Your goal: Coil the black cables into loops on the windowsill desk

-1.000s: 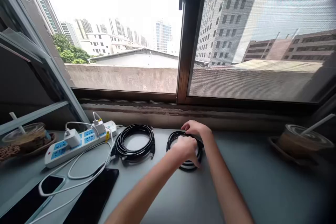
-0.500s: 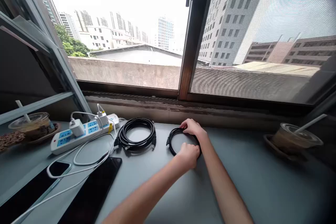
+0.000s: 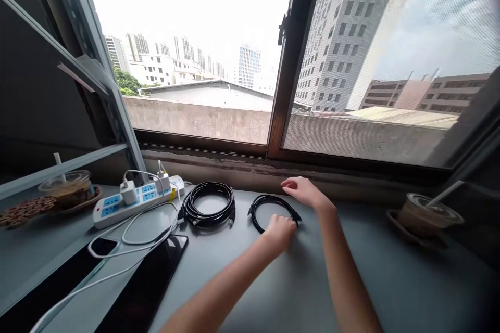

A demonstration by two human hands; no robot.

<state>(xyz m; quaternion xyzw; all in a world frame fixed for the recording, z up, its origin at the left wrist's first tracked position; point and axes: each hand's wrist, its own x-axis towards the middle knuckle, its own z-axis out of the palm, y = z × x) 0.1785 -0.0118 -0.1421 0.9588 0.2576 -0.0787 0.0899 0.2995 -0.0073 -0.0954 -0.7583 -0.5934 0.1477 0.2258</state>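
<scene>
Gripping a thin black cable coil [image 3: 269, 198] well right of the power strip [image 3: 135, 204].
Closing the left hand's [image 3: 279, 231] fingers over the near rim, tips hidden; hovering the right hand [image 3: 307, 191], fingers slightly parted and empty, beyond the coil; showing a thicker black cable coil [image 3: 187, 203] just right of the power strip on the surface [image 3: 250, 291].

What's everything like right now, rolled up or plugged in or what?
Small black cable, coiled
Big black cable, coiled
Chargers, plugged into the power strip
Phone, screen dark
Right cup, lid on, straw in
Left cup, lid on, straw in
Left hand, curled over small black cable
Right hand, off the cable
</scene>
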